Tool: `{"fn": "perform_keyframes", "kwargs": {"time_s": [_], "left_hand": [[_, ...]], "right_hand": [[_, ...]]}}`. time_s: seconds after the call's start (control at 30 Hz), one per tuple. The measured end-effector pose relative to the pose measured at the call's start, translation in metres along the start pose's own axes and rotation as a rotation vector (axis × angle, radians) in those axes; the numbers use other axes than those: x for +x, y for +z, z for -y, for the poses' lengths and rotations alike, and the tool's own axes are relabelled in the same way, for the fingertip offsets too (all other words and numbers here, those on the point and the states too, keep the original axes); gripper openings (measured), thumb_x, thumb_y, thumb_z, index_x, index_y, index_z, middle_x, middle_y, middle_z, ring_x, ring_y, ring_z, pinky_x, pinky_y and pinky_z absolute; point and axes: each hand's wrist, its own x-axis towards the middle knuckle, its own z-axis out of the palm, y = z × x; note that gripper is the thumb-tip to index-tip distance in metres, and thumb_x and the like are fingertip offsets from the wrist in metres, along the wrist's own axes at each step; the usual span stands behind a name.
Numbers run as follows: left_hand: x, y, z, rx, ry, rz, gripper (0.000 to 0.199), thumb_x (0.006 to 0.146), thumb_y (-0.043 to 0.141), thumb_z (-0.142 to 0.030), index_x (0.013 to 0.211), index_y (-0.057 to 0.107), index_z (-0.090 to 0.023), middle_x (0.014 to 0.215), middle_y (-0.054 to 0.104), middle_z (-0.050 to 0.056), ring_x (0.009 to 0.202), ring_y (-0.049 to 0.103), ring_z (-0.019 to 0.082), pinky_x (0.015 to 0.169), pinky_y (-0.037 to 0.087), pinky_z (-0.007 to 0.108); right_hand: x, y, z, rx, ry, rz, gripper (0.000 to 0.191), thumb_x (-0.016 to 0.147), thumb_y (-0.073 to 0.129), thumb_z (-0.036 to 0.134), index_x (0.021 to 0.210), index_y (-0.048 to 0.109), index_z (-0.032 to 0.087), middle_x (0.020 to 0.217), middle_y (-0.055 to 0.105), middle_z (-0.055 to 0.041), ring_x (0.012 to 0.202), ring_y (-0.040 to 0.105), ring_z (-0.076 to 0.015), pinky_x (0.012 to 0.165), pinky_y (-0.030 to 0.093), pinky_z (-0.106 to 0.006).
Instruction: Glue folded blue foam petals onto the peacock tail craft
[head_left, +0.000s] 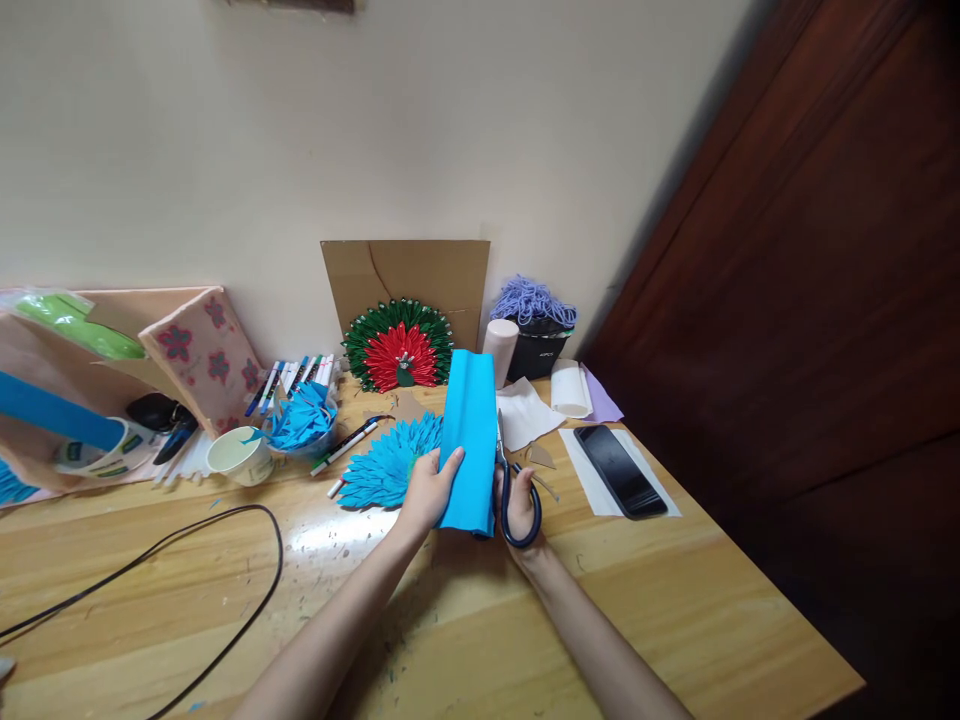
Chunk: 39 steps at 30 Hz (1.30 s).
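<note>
My left hand [433, 488] grips a folded strip of bright blue crepe paper [471, 440] by its lower left side, thumb on the front face. The strip stands nearly upright above the table. In my right hand [520, 512] is a pair of scissors [517, 500] with dark blue handles, its blades pointing up along the paper's right edge. Whether the blades touch the paper I cannot tell. Behind my left hand lies a fan of blue paper petals [386, 465], partly hidden by the hand and the strip.
A red and green peacock-like fan [401, 345] leans on cardboard [450, 275]. Left are a bowl of blue scraps [304, 415], a paper cup [240, 456], markers [289, 380] and a black cable [279, 545]. A phone [619, 470] and paper roll [570, 390] lie right.
</note>
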Motion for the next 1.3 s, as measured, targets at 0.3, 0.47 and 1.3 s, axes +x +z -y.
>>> {"fn": "perform_keyframes", "kwargs": {"time_s": [0.3,0.47,1.3], "left_hand": [[-0.002,0.004,0.004,-0.018,-0.033,0.086,0.041,0.071,0.052,-0.053,0.061,0.057,-0.014,0.061,0.062,0.004,0.058,0.053,0.017,0.055,0.041,0.027],[-0.003,0.011,0.009,-0.034,-0.040,0.098,0.041,0.070,0.052,-0.054,0.060,0.055,-0.014,0.058,0.059,0.003,0.057,0.052,0.017,0.054,0.040,0.026],[-0.011,0.018,0.009,-0.253,-0.285,0.324,0.046,0.062,0.062,-0.056,0.073,0.064,-0.011,0.065,0.067,0.006,0.066,0.061,0.022,0.062,0.046,0.031]], "right_hand": [[0.004,-0.004,0.004,0.031,-0.051,-0.036,0.076,0.060,0.034,0.083,0.094,0.061,0.020,0.064,0.065,-0.0066,0.065,0.061,-0.0242,0.048,0.047,-0.032],[0.008,-0.010,0.005,-0.026,-0.045,-0.158,0.074,0.061,0.038,0.080,0.094,0.063,0.019,0.068,0.068,-0.0077,0.077,0.064,-0.0274,0.056,0.051,-0.035],[0.020,-0.039,0.011,-0.352,-0.122,-0.317,0.077,0.067,0.016,0.081,0.079,0.063,0.020,0.058,0.064,-0.0071,0.057,0.060,-0.0224,0.048,0.047,-0.031]]}}
